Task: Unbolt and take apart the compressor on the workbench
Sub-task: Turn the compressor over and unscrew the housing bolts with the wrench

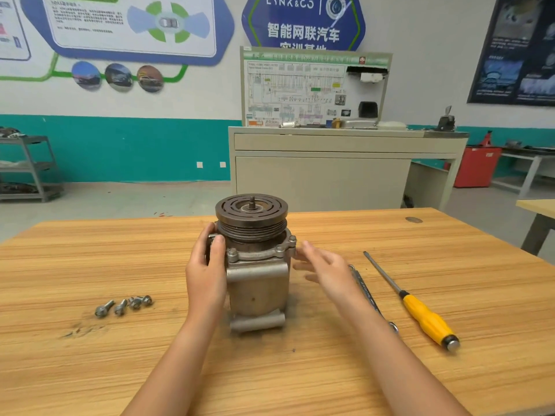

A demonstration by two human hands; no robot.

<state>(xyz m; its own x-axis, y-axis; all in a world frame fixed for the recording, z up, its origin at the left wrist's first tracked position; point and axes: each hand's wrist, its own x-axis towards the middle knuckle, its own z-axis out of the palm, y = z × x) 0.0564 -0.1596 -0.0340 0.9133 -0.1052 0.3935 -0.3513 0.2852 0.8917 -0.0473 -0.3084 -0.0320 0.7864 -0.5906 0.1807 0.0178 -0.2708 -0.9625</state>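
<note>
While the compressor [255, 283] is standing upright near the middle of the workbench [90, 259], pulley [251, 213] end up, I am gripping its upper left side with my left hand [207, 265]: thumb lying across the front by the flange, fingers curling round behind. My right hand [324, 268] is hovering just beside the right edge of the flange, fingers straight and spread, holding nothing. Whether the fingertips are touching the metal, I cannot tell. Three bolt heads [232, 253] are showing on the flange rim facing me.

Loose bolts [123, 306], four as far as I can count, are lying in a short row on the bench to my left, well apart from the compressor. Dark smudges [81, 328] are marking the wood near them.

To my right, a slim wrench [365, 291] is lying partly under my right wrist and forearm. Beyond it, a screwdriver [420, 313] with a yellow handle is lying at a slant, tip pointing away from me.
</note>
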